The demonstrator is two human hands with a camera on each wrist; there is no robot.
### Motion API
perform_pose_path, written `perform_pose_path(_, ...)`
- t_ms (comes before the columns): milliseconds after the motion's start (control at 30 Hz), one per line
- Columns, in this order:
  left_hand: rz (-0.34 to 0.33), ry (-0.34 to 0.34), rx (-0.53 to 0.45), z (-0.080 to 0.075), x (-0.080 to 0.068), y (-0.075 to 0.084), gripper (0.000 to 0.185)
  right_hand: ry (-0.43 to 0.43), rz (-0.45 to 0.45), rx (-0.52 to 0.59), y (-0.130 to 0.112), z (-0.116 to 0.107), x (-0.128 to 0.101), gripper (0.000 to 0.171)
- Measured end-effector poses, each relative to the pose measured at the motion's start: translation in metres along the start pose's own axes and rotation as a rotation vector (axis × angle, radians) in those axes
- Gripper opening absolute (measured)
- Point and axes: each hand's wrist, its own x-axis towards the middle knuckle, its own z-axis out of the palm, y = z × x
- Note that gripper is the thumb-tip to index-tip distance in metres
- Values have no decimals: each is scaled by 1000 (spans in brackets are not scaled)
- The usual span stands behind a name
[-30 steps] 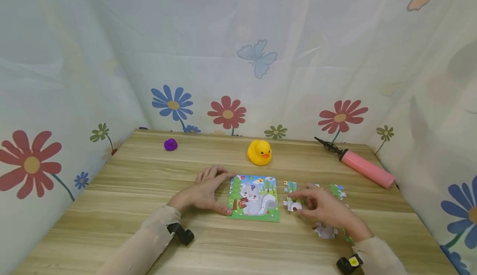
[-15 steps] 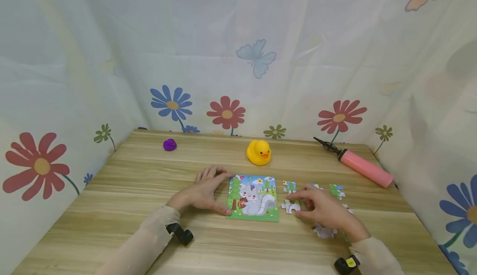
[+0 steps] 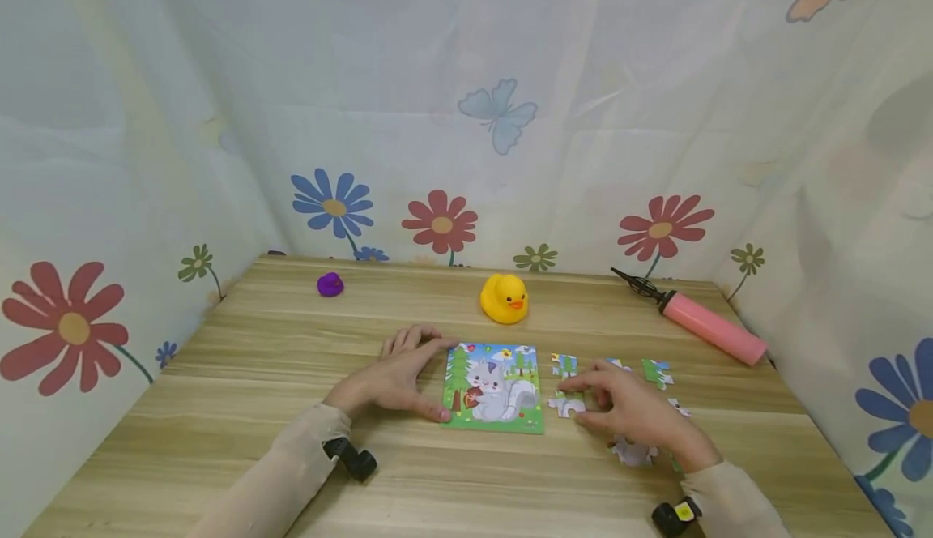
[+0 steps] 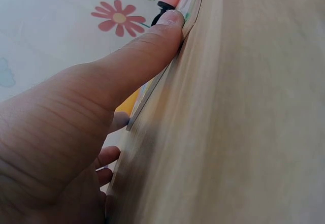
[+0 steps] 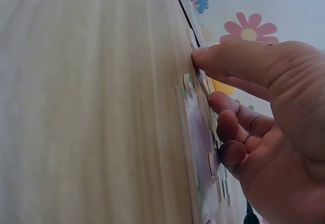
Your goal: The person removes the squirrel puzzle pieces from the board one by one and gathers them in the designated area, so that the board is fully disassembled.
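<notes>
A square picture board [image 3: 496, 388] showing a grey squirrel lies flat on the wooden table. My left hand [image 3: 397, 372] rests at its left side, thumb on the near corner and index finger reaching the far corner, both fairly straight. To the right of the board, my right hand [image 3: 623, 404] pinches a jigsaw puzzle piece [image 3: 567, 406] by its edges between thumb and index finger. The right wrist view has this thin piece [image 5: 203, 84] at the fingertips, low over the table, with the other fingers curled. Another puzzle piece [image 3: 564, 364] lies just beyond it.
More puzzle pieces [image 3: 658, 372] lie around and partly beneath my right hand, including a greyish one [image 3: 634, 451] nearer me. Farther back sit a yellow rubber duck [image 3: 504, 299] and a small purple duck [image 3: 330, 284]. A pink hand pump [image 3: 714, 327] lies at the back right.
The held puzzle piece has shifted very slightly against the piece beyond it. Both hands otherwise keep their places; the whole view drifts a little left.
</notes>
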Motion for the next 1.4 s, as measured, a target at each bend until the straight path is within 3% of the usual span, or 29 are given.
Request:
perform_pose_path(467, 4, 2, -16, 0, 0, 3, 120, -3, 7, 25, 3, -2, -1, 42)
perform_pose_path(800, -3, -11, 0, 0, -1, 2, 122, 154, -60, 43, -8, -12, 2, 53)
perform_pose_path(967, -9, -16, 10, 0, 0, 1, 123, 193, -94, 61, -13, -12, 8, 61)
perform_pose_path(1400, -10, -2, 10, 1, 0, 1, 122, 138, -149, 146, -29, 4, 29, 71)
